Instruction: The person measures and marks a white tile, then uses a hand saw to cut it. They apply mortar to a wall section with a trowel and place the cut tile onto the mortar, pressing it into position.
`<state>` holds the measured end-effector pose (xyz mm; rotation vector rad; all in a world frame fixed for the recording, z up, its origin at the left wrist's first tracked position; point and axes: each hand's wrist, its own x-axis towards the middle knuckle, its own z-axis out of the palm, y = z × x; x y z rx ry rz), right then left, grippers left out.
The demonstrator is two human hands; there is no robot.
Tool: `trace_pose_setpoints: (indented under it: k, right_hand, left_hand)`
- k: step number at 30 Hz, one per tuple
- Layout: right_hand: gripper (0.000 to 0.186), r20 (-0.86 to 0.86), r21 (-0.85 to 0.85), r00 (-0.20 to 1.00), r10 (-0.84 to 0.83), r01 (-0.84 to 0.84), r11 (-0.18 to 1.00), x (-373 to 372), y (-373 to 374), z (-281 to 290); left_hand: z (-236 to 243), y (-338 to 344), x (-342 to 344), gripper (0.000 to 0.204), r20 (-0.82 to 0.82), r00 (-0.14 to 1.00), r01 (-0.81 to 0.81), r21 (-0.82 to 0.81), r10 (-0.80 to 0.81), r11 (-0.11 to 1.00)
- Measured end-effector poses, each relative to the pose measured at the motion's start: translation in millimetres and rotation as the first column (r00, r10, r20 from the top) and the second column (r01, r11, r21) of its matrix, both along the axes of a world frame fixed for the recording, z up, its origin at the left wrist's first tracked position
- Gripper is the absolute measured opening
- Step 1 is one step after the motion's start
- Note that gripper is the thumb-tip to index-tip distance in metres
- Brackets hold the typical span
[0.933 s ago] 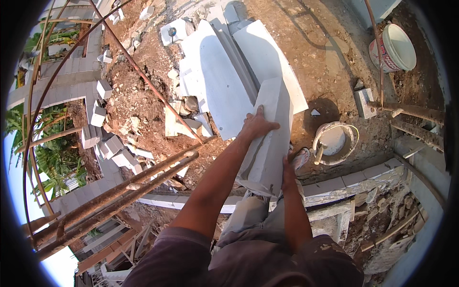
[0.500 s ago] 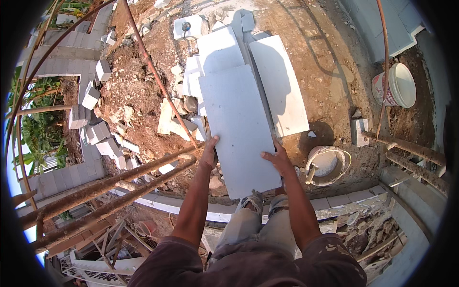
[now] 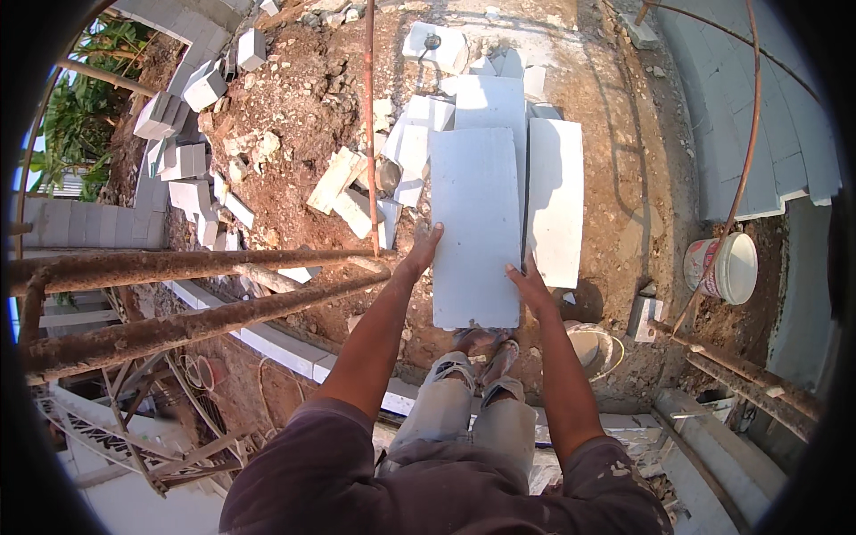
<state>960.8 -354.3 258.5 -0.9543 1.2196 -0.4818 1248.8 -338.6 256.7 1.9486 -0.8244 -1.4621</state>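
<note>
A long pale-grey building block (image 3: 475, 214) is gripped along its sides, at the end nearest me. My left hand (image 3: 423, 250) is closed on its left edge, thumb along the rim. On the opposite edge sits my right hand (image 3: 532, 285), thumb over the top face and the other fingers mostly hidden. Past the far end lies another pale block (image 3: 490, 100), partly covered. A third block (image 3: 555, 214) lies just right of the held one, lower down. Whether the held block touches either is unclear.
Rusty poles (image 3: 205, 312) cross at the left, and a thin upright rod (image 3: 370, 116) stands before the broken blocks (image 3: 410, 156). A mortar bucket (image 3: 596, 348) is partly behind my right forearm. Farther right are a white bucket (image 3: 736, 267) and a block wall (image 3: 740, 116).
My view has turned left, so the surroundings appear rotated clockwise. The held block now points almost straight ahead, and my right forearm covers part of the mortar bucket. Both hands keep their grip.
</note>
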Motion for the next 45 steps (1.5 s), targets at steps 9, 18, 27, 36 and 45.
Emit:
trace_pose_setpoints:
  k: [9,18,27,36,45]
  right_hand:
    - [0.078,0.037,0.351,0.898,-0.439,0.399,0.847,-16,146,79]
    - [0.094,0.011,-0.821,0.835,0.550,-0.307,0.482,58,206,306]
    - [0.081,-0.437,0.062,0.192,0.879,-0.968,0.243,57,170,140]
    - [0.068,-0.478,0.254,0.233,0.847,-0.886,0.387,76,141,74]
    - [0.055,-0.431,0.140,0.172,0.886,-0.957,0.254,213,141,20]
  left_hand:
    - [147,141,-157,0.070,-0.035,0.862,-0.503,-0.180,0.505,0.845]
    - [101,218,-155,0.069,-0.734,0.492,-0.697,-0.010,0.468,0.717]
    - [186,333,-10,0.096,-0.860,0.358,-0.799,-0.081,0.363,0.595]
    - [-20,688,21,0.058,0.535,0.197,-0.927,0.374,0.822,-0.021]
    - [25,754,26,0.056,0.251,0.066,-0.950,0.311,0.966,-0.016]
